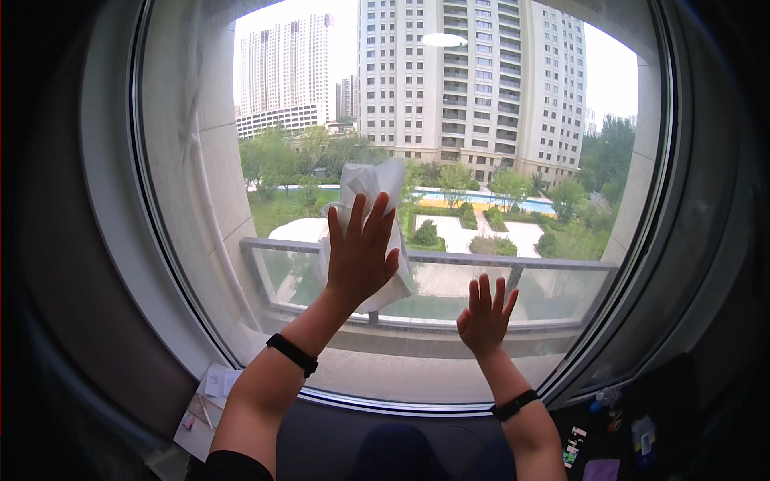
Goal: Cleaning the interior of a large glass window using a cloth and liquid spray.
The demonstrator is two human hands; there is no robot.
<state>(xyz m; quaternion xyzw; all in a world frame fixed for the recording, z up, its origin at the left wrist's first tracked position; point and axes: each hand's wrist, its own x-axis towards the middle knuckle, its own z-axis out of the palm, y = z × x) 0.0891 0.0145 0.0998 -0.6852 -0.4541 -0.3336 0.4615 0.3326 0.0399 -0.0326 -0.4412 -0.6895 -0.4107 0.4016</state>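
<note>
A large window pane [433, 361] fills the view before me. My left hand [360, 255] lies flat with fingers spread over a crumpled white tissue or cloth [373, 177], pressing it to the glass left of the middle. The sheet sticks out above the fingertips and below the palm on the right. Lower and to the right, my right hand [486, 315] is raised at the pane with its fingers apart and nothing in it. Whether its palm touches the glass I cannot tell. Each forearm wears a black band.
A metal window frame [397, 408] curves around the pane. Outside stands a railing with glass panels [445, 260]. At lower left, papers and a pen lie on a white surface [195, 433]. Several small items, including a purple one [601, 469], lie on a dark surface at lower right.
</note>
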